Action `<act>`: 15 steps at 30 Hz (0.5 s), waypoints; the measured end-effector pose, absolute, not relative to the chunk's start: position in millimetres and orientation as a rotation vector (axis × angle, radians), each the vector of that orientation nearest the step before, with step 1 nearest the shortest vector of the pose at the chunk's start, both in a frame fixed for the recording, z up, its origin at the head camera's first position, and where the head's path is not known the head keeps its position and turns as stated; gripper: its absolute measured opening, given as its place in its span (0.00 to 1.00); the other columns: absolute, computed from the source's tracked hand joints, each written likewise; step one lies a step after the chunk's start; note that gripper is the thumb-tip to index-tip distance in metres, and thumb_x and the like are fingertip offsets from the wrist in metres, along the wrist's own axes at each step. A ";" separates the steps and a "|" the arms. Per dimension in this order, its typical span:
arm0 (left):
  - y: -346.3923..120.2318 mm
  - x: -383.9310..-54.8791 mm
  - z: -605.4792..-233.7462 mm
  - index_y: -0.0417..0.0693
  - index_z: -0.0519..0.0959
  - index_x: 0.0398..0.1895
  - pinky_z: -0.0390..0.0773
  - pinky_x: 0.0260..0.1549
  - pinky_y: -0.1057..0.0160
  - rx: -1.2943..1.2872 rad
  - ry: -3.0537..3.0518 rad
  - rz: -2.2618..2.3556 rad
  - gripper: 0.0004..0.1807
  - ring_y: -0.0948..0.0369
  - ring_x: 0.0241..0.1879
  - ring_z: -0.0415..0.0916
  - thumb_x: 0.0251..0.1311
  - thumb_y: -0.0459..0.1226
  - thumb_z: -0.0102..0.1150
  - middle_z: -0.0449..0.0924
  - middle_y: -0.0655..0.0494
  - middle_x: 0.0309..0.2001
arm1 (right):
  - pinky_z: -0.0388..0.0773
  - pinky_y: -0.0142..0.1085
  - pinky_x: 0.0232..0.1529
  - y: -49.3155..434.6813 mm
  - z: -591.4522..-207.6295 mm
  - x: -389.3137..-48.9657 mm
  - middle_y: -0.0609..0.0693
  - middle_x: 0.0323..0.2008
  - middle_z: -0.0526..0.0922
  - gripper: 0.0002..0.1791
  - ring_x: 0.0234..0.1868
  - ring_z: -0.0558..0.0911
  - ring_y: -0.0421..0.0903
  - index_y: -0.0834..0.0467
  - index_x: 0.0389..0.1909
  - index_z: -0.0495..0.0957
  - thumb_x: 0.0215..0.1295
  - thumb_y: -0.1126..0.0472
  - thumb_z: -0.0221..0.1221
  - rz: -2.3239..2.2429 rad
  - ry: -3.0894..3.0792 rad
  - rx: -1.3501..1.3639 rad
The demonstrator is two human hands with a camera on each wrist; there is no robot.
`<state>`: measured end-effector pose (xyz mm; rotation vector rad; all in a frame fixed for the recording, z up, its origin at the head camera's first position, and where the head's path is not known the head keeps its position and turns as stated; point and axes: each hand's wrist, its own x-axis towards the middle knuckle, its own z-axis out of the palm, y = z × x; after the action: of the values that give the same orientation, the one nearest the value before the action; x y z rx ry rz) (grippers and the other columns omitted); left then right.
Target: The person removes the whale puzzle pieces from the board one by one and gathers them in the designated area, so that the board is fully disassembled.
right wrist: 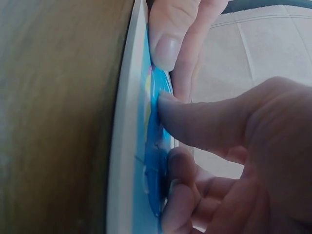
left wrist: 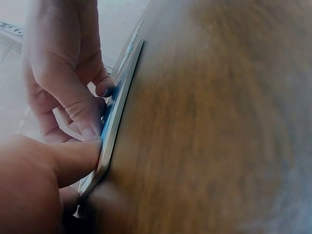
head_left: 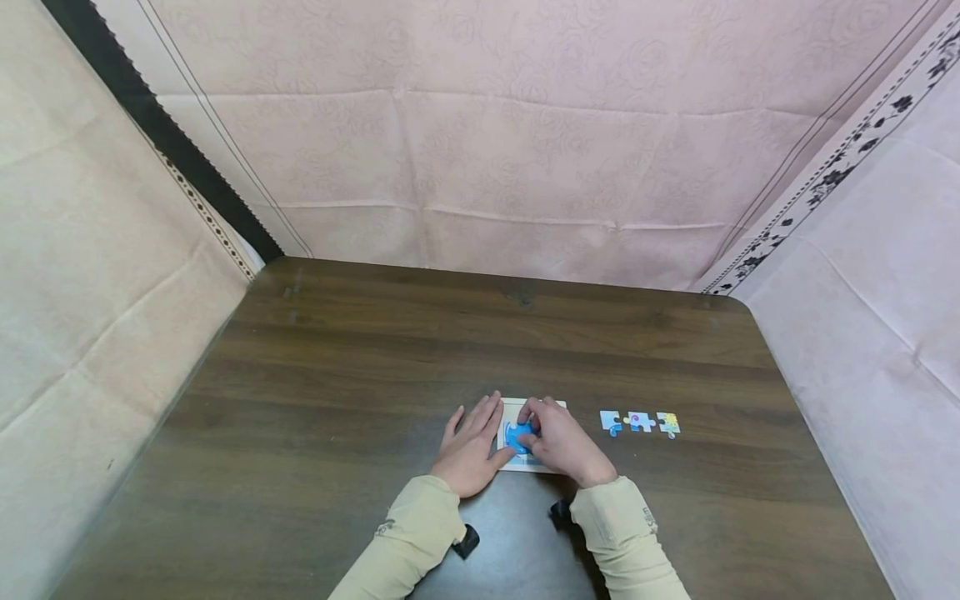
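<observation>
A small puzzle board [head_left: 512, 409] with a pale border and a blue picture lies near the front of the table. My left hand [head_left: 468, 450] rests along its left side with fingers extended, the thumb on the lower edge. Over the board, my right hand [head_left: 562, 442] has its thumb and curled fingers on a blue puzzle piece [right wrist: 156, 126]. The left thumb [right wrist: 167, 51] touches the board close by the right thumb. In the left wrist view, the board edge [left wrist: 122, 105] shows side-on, with both hands meeting there. The right fingers hide part of the picture.
Three loose puzzle pieces, a left one [head_left: 611, 422], a middle one [head_left: 640, 421] and a right one [head_left: 667, 423], lie in a row right of the board. The brown wooden table [head_left: 360, 367] is bordered by pale cloth [head_left: 480, 158] at the back and sides.
</observation>
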<state>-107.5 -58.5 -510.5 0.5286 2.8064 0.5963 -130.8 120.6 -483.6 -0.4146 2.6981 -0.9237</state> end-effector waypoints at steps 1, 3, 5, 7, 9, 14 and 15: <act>-58.4 -107.5 -510.2 0.47 0.51 0.77 0.36 0.71 0.45 0.528 2.806 0.593 0.42 0.58 0.76 0.38 0.69 0.59 0.45 0.39 0.57 0.78 | 0.76 0.37 0.36 120.7 -483.6 -130.8 0.49 0.32 0.72 0.11 0.31 0.72 0.45 0.56 0.40 0.76 0.60 0.65 0.67 -0.923 2.700 -0.415; -58.4 -107.6 -510.4 0.47 0.51 0.77 0.36 0.71 0.45 0.528 2.808 0.588 0.42 0.58 0.76 0.38 0.69 0.59 0.45 0.40 0.57 0.78 | 0.76 0.37 0.36 120.8 -483.4 -130.7 0.49 0.33 0.72 0.11 0.31 0.72 0.45 0.56 0.40 0.76 0.60 0.65 0.67 -0.922 2.703 -0.417; -58.4 -108.0 -510.6 0.47 0.51 0.77 0.36 0.71 0.45 0.528 2.807 0.584 0.41 0.57 0.76 0.38 0.69 0.59 0.45 0.40 0.57 0.78 | 0.76 0.37 0.36 120.8 -483.3 -130.6 0.49 0.33 0.72 0.11 0.31 0.72 0.45 0.56 0.40 0.76 0.60 0.64 0.67 -0.918 2.706 -0.412; -58.5 -108.2 -510.5 0.46 0.51 0.77 0.36 0.71 0.45 0.526 2.804 0.589 0.41 0.57 0.76 0.38 0.69 0.58 0.46 0.40 0.57 0.78 | 0.76 0.37 0.36 120.5 -483.1 -130.4 0.49 0.33 0.72 0.11 0.31 0.72 0.45 0.56 0.39 0.76 0.59 0.62 0.68 -0.917 2.707 -0.402; -58.8 -108.0 -510.4 0.46 0.51 0.77 0.36 0.71 0.45 0.526 2.801 0.593 0.41 0.57 0.76 0.38 0.69 0.58 0.46 0.40 0.56 0.78 | 0.75 0.37 0.34 120.0 -483.3 -130.2 0.49 0.32 0.72 0.11 0.30 0.72 0.45 0.56 0.39 0.76 0.59 0.60 0.68 -0.922 2.705 -0.391; -58.9 -107.8 -509.1 0.46 0.51 0.77 0.36 0.71 0.45 0.525 2.797 0.597 0.41 0.57 0.76 0.38 0.69 0.58 0.46 0.40 0.56 0.78 | 0.75 0.36 0.32 117.7 -483.7 -129.3 0.49 0.31 0.72 0.11 0.28 0.72 0.44 0.56 0.37 0.76 0.58 0.60 0.69 -0.943 2.711 -0.363; -58.7 -107.9 -508.8 0.46 0.51 0.77 0.36 0.71 0.45 0.523 2.797 0.597 0.41 0.57 0.76 0.38 0.69 0.58 0.46 0.40 0.56 0.78 | 0.75 0.36 0.32 117.1 -483.6 -129.0 0.49 0.31 0.71 0.11 0.28 0.72 0.44 0.57 0.37 0.76 0.58 0.60 0.69 -0.943 2.715 -0.363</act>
<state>-107.9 -58.7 -508.8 0.5230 2.7967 0.5973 -129.0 117.1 -483.6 -0.3628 2.7150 -0.9425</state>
